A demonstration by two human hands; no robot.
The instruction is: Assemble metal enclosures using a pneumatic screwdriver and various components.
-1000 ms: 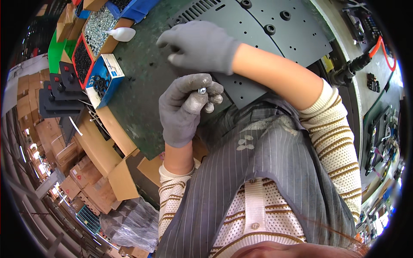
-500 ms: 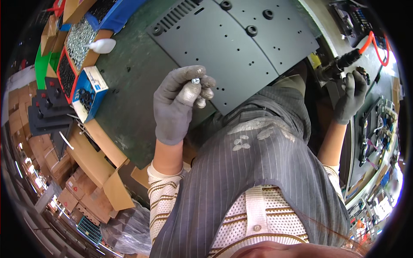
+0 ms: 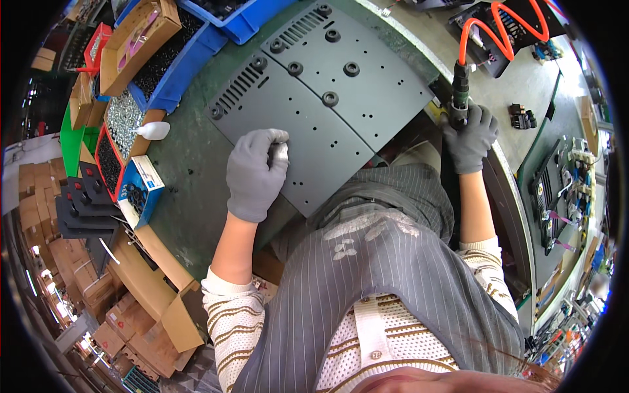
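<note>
With black grommets seated in both grey panels (image 3: 308, 141), our left hand (image 3: 254, 171) pinches a small part at the near panel's edge while our right hand (image 3: 469, 136) grips the driver (image 3: 458, 95), fastening unbegun.

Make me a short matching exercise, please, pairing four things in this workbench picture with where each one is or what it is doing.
Things:
1. left hand
2. right hand
3. white scoop
4. orange coiled hose

Places or states:
A. runs up from the top of the power screwdriver
B. grips the power screwdriver at the bench edge
C. rests on the dark metal panel
D. lies beside the box of silver screws

Pairs: 1-C, 2-B, 3-D, 4-A
</note>
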